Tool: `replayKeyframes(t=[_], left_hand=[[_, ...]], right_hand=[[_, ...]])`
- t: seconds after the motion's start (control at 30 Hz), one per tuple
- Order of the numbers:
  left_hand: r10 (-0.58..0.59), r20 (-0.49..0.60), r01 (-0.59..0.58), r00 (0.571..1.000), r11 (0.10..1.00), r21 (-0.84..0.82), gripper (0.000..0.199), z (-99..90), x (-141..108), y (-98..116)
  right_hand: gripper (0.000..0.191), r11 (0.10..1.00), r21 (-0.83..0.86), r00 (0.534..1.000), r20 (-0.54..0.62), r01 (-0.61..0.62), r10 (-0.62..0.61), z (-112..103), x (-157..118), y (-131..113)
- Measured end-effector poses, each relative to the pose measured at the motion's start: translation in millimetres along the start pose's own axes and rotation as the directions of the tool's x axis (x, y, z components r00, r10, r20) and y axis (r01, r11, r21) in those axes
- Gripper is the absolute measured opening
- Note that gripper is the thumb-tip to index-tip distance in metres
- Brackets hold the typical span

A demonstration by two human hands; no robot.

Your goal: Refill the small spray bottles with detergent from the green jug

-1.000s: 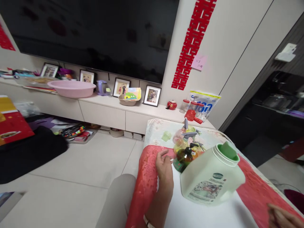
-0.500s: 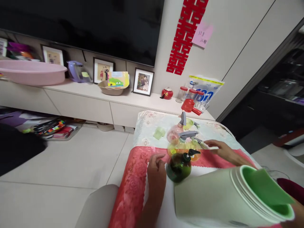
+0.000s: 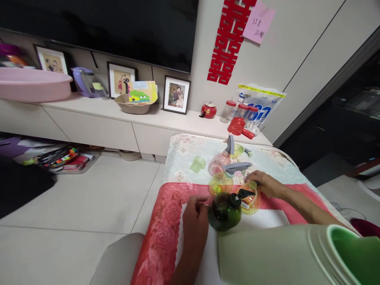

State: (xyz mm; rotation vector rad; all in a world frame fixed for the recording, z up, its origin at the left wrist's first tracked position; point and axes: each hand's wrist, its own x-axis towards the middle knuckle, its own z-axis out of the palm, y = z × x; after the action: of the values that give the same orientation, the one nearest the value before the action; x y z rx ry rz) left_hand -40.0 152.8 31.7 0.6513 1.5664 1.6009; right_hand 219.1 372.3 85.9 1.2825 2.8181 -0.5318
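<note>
My right hand has its fingers wrapped round the neck of a yellow-orange spray bottle with a label. My left hand is beside a dark green pump bottle, fingers apart and curved, holding nothing. Behind the pump bottle stands a yellow spray bottle with a grey trigger head. Farther back are a pink spray bottle and a small yellow-green bottle. A pale green translucent piece lies on the floral cloth.
A large pale green container lies on its side at the front right. Red cloth covers the near table. A cabinet behind holds jars, picture frames and a pink basin.
My right hand has moved left and closed on the yellow-orange bottle, which now stands nearer and apart from the yellow one. My left hand has barely moved. The view has shifted slightly.
</note>
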Motion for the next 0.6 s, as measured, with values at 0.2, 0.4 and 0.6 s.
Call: replayKeyframes(t=[0.2,0.4,0.6], left_hand=[[-0.013,-0.005,0.013,1.0,1.0,-0.015,0.02,-1.0,0,-2],[-0.047,-0.013,0.047,0.999,0.997,-0.069,0.023,-1.6,2,-2],[-0.057,-0.038,0.055,0.998,0.997,-0.056,0.026,-4.2,3,1]], right_hand=[[0.027,0.99,0.066,0.975,0.19,-0.126,0.111,-25,-29,1],[0.033,0.972,0.062,0.974,0.014,-0.225,0.225,-41,24,11],[0.047,0.987,-0.063,0.959,-0.252,-0.149,0.129,-33,87,8]])
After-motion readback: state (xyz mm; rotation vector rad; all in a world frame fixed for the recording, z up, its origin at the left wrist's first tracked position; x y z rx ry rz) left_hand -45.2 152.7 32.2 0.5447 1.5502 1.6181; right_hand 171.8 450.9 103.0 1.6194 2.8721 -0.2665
